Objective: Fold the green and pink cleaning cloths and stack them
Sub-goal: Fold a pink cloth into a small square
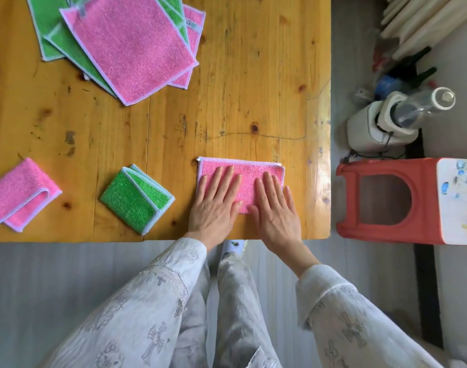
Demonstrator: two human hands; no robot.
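Note:
A pink cloth (247, 171), folded in half, lies near the front right edge of the wooden table (253, 75). My left hand (216, 205) and my right hand (276, 211) press flat on it side by side, fingers straight. To the left sits a folded green cloth (136, 199). Further left, at the frame's edge, lies a loosely folded pink cloth (17, 193). A pile of unfolded pink and green cloths (128, 46) lies fanned out at the table's far left.
A red plastic stool (386, 200) stands right of the table. Behind it on the floor are a white appliance with a clear bottle (397, 118) and dark bottles. My feet are under the table's front edge.

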